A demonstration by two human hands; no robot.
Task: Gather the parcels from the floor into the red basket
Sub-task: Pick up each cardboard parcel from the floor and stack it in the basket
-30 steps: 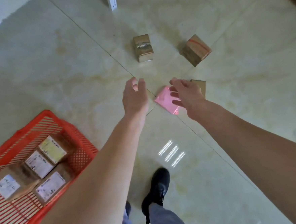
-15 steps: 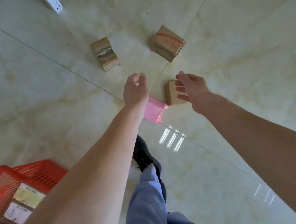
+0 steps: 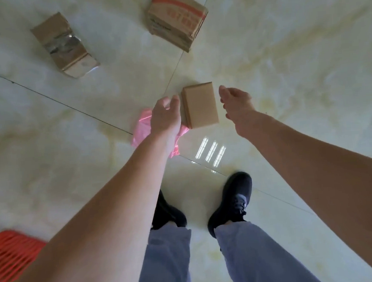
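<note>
L hand (image 3: 166, 118) & R hand (image 3: 236, 104) flank small box (image 3: 200, 105), fingers relaxed.

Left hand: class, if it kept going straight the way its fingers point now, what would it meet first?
Most likely the plain brown box. The left hand, open, hovers above the pink parcel, fingertips beside the box's left edge; depth is unclear, so contact cannot be confirmed.

Both hands reach down either side of a small plain box (image 3: 201, 105) on the tiled floor (image 3: 285, 67). Left hand (image 3: 164, 118) and right hand (image 3: 237, 103) hold nothing, fingers loosely curved. Pink bag (image 3: 141, 130) lies partly under the left wrist. Taped box (image 3: 64, 44) far left, red-striped box (image 3: 176, 17) beyond. Red basket (image 3: 10, 252) at lower left edge. Black shoes (image 3: 233, 200), blue trousers below.
</note>
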